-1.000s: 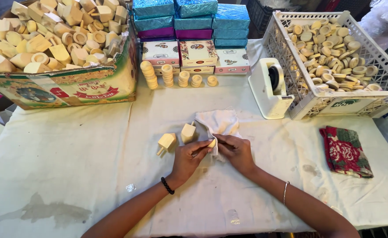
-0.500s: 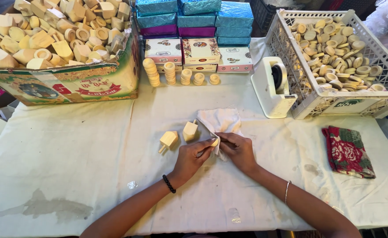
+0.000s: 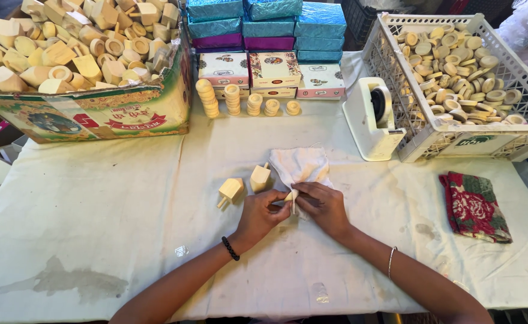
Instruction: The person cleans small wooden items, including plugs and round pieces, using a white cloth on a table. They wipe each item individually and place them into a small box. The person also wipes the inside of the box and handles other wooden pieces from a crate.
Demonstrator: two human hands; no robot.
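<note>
At a cloth-covered table (image 3: 96, 240), a person's left hand (image 3: 261, 213) and right hand (image 3: 324, 207) meet over a small cream-coloured wooden piece (image 3: 290, 195), fingertips of both pinched on it from either side. The piece sits at the near edge of a white cloth (image 3: 303, 165) spread at the table's centre. Just to the left lie two cream wooden spinning tops (image 3: 246, 183), tipped on their sides, close together. Further back, short stacks of wooden discs (image 3: 246, 102) stand in a row before printed boxes (image 3: 273, 72) and blue and purple wrapped packs (image 3: 270, 21). A large cardboard box (image 3: 96, 111) heaped with wooden parts fills the far left; a white plastic crate (image 3: 432, 135) of discs sits far right, a white tape dispenser (image 3: 372, 120) beside it. A red floral cloth (image 3: 474, 207) lies to the right.
</note>
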